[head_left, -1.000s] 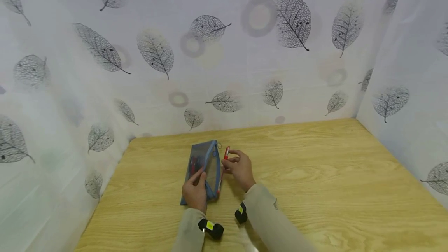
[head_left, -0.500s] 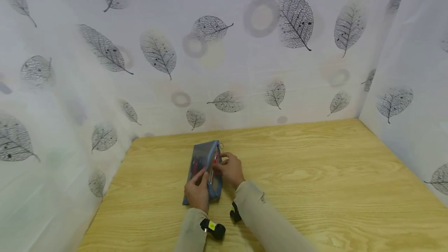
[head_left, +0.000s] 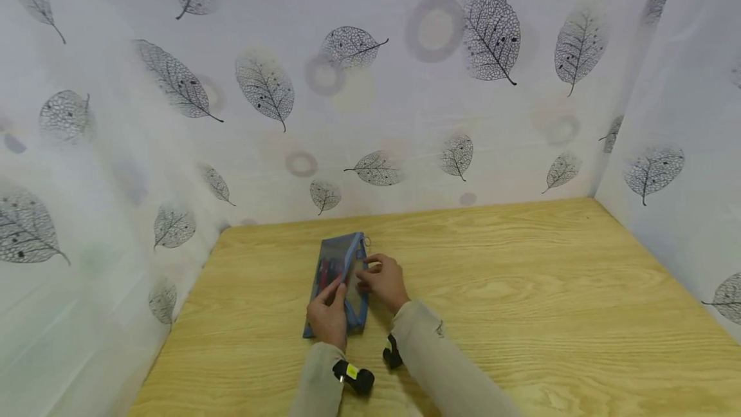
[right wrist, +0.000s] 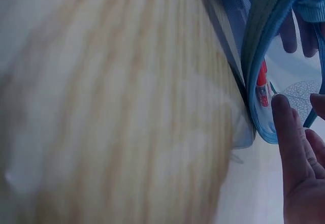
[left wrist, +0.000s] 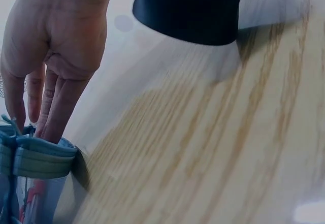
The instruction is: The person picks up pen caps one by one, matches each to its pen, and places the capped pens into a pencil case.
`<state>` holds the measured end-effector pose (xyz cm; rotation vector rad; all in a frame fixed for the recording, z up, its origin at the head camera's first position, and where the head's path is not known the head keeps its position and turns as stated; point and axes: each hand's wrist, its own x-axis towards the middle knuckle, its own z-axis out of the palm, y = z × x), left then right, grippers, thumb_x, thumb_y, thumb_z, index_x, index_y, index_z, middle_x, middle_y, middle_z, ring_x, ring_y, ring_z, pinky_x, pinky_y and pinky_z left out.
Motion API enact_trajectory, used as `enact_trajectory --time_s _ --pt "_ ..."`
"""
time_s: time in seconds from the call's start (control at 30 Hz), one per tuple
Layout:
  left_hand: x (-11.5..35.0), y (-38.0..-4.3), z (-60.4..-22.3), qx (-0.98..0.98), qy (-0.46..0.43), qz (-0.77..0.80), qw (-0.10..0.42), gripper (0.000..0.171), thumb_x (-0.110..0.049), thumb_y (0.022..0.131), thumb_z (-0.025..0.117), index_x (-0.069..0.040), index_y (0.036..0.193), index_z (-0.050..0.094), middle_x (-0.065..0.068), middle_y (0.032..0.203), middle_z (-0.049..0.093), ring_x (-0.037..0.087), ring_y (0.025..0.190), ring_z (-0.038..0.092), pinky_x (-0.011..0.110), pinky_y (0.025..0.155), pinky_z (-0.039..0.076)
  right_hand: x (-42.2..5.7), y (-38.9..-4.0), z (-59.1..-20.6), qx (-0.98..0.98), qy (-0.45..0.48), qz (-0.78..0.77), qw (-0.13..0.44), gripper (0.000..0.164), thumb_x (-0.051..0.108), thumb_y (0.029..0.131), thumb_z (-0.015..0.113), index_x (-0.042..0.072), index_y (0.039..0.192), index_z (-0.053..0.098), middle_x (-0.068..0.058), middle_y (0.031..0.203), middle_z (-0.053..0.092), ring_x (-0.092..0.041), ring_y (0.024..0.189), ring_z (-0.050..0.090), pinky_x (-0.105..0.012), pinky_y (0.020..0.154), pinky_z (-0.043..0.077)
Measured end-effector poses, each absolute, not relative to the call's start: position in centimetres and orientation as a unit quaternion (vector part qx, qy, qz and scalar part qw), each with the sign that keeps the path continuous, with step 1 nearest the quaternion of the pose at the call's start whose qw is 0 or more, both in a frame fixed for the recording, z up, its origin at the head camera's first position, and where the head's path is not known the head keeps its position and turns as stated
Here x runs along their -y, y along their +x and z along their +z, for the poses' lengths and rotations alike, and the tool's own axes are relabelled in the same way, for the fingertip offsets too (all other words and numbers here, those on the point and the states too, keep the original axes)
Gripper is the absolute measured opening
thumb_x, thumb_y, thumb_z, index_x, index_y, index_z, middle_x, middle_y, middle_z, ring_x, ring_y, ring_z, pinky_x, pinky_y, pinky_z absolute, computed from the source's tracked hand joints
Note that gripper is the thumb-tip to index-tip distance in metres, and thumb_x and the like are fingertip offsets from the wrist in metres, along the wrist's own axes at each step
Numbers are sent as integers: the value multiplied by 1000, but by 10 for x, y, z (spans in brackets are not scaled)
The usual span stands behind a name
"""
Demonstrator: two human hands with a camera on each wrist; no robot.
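A blue mesh pencil pouch [head_left: 334, 250] with a zip edge lies on the table, its mouth gaping to the right. My left hand [head_left: 328, 320] pinches the near upper edge of that mouth between thumb and fingers. At the opening is my right hand [head_left: 386, 283], its fingers loosely extended with nothing between them. In the left wrist view, fingers [left wrist: 63, 107] dip past the zip rim. A red-capped pen [right wrist: 262, 84] lies inside the pouch in the right wrist view. Dark and red items [head_left: 325, 272] show through the mesh.
The wood-grain table [head_left: 521, 314] extends widely to the right of the pouch. Leaf-patterned white sheeting [head_left: 405, 101] stands at the back and both sides. A small ring [head_left: 367, 242] hangs at the pouch's far corner. Each wrist wears a black camera [head_left: 354, 378].
My right hand has moved left and put the red pen into the pouch, letting go of it. My left hand keeps its pinch on the pouch's edge.
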<state>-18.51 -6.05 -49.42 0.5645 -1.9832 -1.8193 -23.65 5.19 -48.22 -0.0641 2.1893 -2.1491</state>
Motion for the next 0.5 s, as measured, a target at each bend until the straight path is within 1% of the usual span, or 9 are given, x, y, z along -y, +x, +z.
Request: enact_trajectory --time_s 0.13,0.27,0.37,0.5 --pt "59 -186 -494 713 203 -642 196 16 -12 89 70 -9 103 77 11 103 72 25 98 65 30 78 52 -57 -235 -481 -717 -19 -696 33 35 1 87 67 -12 119 56 -23 90 68 -38 73 69 -39 63 58" --pt "58 -186 -494 717 200 -639 196 17 -13 89 69 -9 104 76 12 105 71 26 100 65 41 84 52 -61 -235 -483 -723 -15 -690 30 35 1 88 67 -12 119 57 -24 92 68 -36 71 69 -39 63 58" --pt "58 -187 -493 720 197 -636 196 18 -12 89 69 -8 105 76 13 106 71 27 101 65 44 85 51 -63 -236 -484 -728 -7 -685 28 34 2 88 66 -11 118 57 -24 93 68 -35 71 69 -38 62 58" --pt "57 -189 -493 724 191 -631 202 19 -11 88 70 -5 105 75 12 106 71 26 101 66 43 86 51 -66 -236 -485 -731 6 -682 28 32 3 88 66 -10 117 58 -22 94 69 -32 70 70 -36 61 58"
